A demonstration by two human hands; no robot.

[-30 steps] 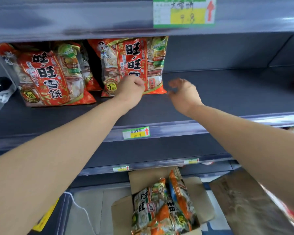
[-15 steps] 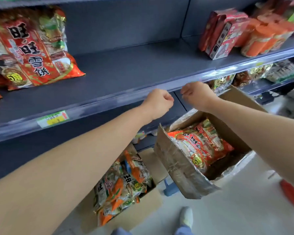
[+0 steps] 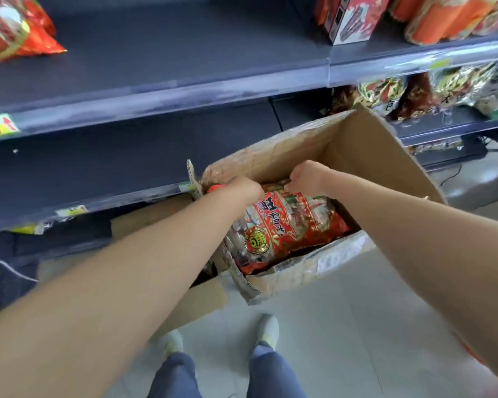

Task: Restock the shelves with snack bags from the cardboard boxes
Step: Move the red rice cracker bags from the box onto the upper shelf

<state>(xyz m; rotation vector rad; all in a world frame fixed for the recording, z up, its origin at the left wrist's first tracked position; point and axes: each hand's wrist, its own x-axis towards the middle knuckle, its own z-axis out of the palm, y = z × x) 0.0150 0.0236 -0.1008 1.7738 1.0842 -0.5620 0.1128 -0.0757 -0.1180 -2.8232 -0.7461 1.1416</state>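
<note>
Box on the floor [image 3: 342,326] before the shelves [image 3: 184,90]
A snack bag [image 3: 288,228] lies in the cardboard box [image 3: 365,156], left hand [image 3: 243,188] and right hand [image 3: 308,178] gripping its far end; another bag [image 3: 12,30] lies upper-shelf left.

On the dark upper shelf [image 3: 184,53] a red snack bag [image 3: 12,27] is seen at the left, red cartons [image 3: 351,18] and orange packs [image 3: 443,18] at the right; two open cardboard boxes [image 3: 371,156] [image 3: 202,300] are set side by side on the pale floor [image 3: 357,326]
</note>
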